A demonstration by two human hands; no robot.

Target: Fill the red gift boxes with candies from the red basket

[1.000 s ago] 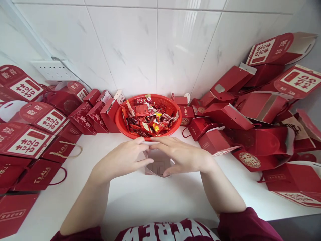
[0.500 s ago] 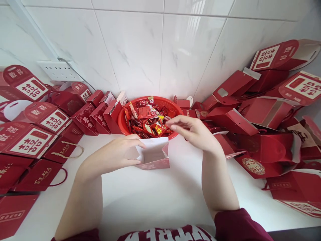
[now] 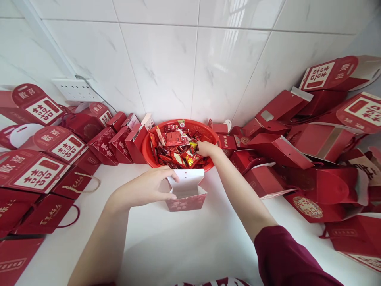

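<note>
An open-topped red paper box (image 3: pixel 187 202) with a white inside stands on the white counter. My left hand (image 3: pixel 154 184) is closed on its left side, thumb at the near edge and fingers at the raised back flap. Just behind the box, a red plastic basket (image 3: pixel 145 153) is heaped with small wrapped sweets (image 3: pixel 174 139), mostly red. Over the basket's right rim reaches my right hand (image 3: pixel 206 148), its fingers curled down among the sweets beside a yellow-and-dark wrapper (image 3: pixel 194 145). Whatever those fingers pinch is hidden.
Red gift boxes (image 3: pixel 38 171) with white labels line the left side. Three slim red boxes (image 3: pixel 120 145) stand left of the basket. More boxes (image 3: pixel 321 186) are piled loosely at the right. Behind is a tiled wall with a socket strip (image 3: pixel 76 89).
My right hand has moved left and into the basket, its fingers now down among the sweets. My left hand has closed onto the box's side. The view has shifted slightly.
</note>
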